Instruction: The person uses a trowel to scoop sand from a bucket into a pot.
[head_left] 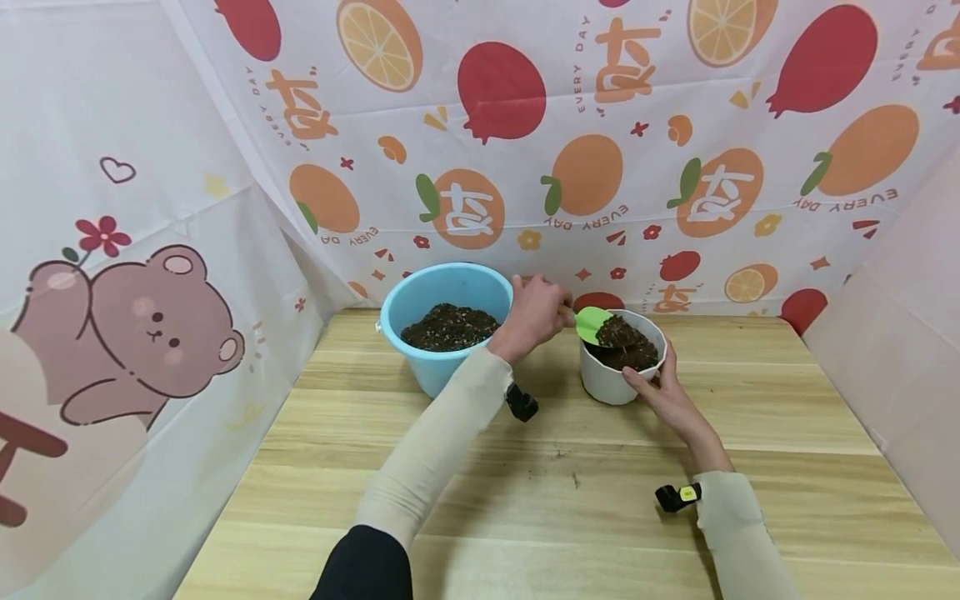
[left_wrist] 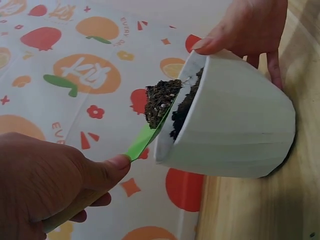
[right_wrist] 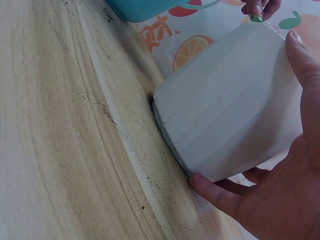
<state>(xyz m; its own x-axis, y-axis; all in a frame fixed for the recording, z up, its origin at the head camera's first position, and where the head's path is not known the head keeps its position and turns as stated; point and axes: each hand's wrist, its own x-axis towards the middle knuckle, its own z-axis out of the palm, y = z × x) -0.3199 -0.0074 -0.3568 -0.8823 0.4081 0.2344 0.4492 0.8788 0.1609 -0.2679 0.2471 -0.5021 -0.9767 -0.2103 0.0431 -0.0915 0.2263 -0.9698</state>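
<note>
Left hand (head_left: 534,315) grips a green trowel (head_left: 592,323) loaded with soil over the white pot (head_left: 600,379).

Fingers and thumb of that hand are curled tight round the trowel's handle, and its long axis runs from the hand toward the person's right, blade out over the near-left rim of the pot; the left-wrist view shows the blade (left_wrist: 150,131) rising to the rim with a clump of soil (left_wrist: 161,101) on its tip, just at the pot's mouth. Right hand (head_left: 663,390) clasps the pot on its far side from the trowel, thumb on the rim and fingers round the wall (right_wrist: 235,115), so it is braced against the scoop's approach. Blue bucket (head_left: 442,287) of soil stands just left of the left hand on the wooden table (head_left: 570,500).
</note>
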